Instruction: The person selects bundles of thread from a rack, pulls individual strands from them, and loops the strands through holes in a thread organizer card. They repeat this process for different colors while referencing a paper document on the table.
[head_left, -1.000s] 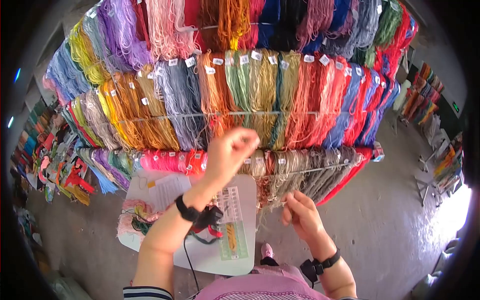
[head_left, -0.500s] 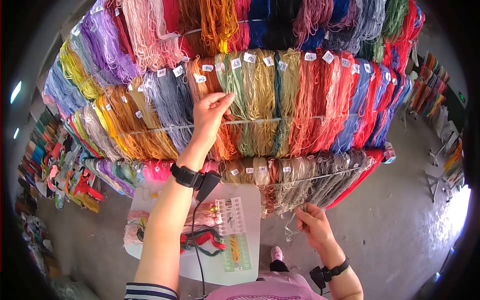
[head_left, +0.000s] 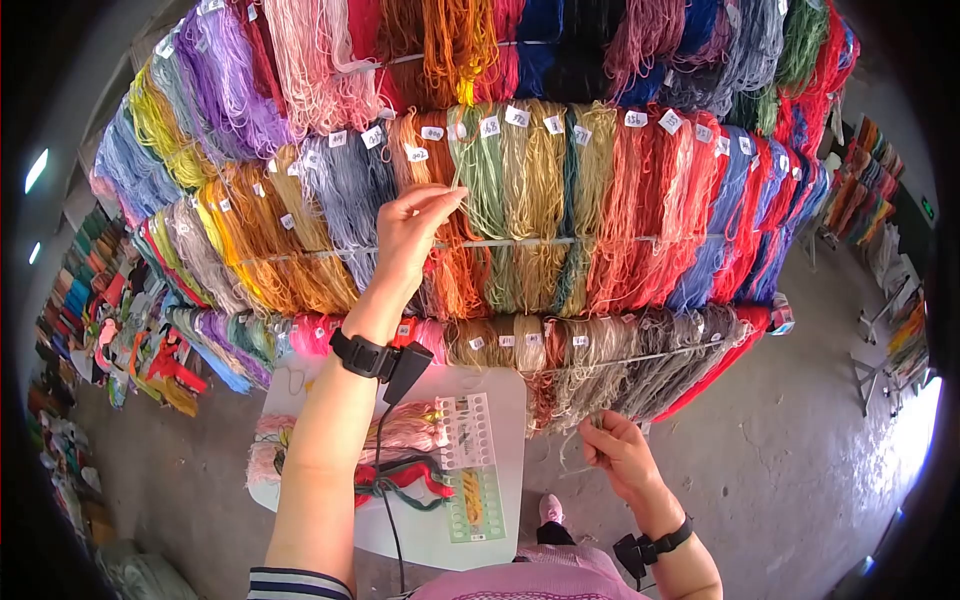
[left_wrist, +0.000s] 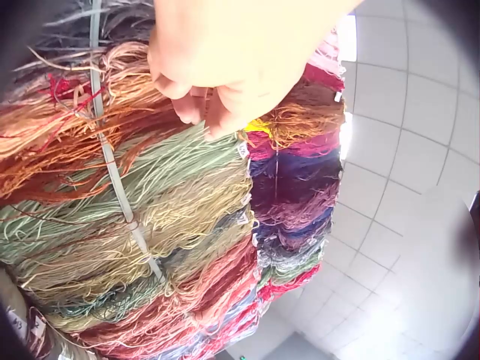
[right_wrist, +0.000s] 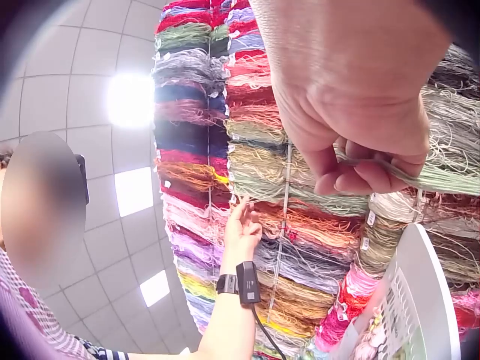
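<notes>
Left hand: fingers pinching green thread on the rack | right hand: fingers curled round pale strands, low, right of the surface | advice: draw gently along the hang, leaving adjacent orange thread unsnagged

threads look fibrous — tags are matt paper, the tabletop smooth.

Place: thread wkshp or stockrm
Rack: grey metal bars w/ multicolour thread hanks
Labels: white paper tags, handwritten nos.
Flr: bare grey floor
</notes>
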